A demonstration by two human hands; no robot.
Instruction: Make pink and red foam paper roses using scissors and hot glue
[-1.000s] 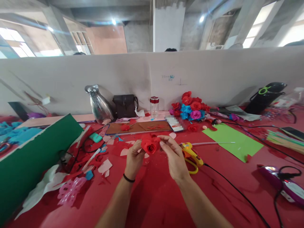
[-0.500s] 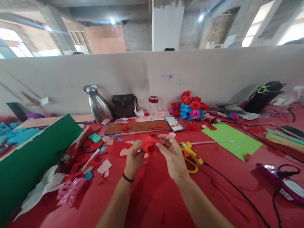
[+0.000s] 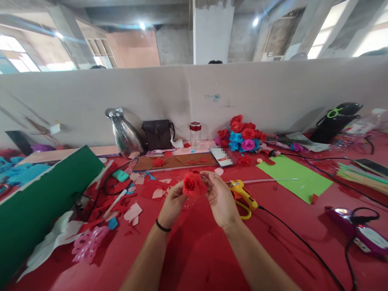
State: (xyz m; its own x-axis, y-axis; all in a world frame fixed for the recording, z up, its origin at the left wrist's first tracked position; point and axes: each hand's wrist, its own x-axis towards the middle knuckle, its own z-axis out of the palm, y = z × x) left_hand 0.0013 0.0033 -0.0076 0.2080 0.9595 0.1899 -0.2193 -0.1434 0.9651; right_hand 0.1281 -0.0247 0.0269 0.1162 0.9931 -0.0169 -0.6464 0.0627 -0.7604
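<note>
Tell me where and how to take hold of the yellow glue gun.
Best grip the yellow glue gun by its handle, probably from the right: the handle slants down toward that side, with the black cord leaving its end. The front end is hidden behind the right hand, so the left side looks blocked.

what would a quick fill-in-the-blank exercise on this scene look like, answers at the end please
1. The left hand holds a paper flower coloured ____.
2. The body of the corded glue gun is mostly ____.
3. In this view, the dark bag stands to the ____ of the clear jar.
4. The large flat sheet to the right of the glue gun is bright ____.

Missing words: red; yellow; left; green.
</note>
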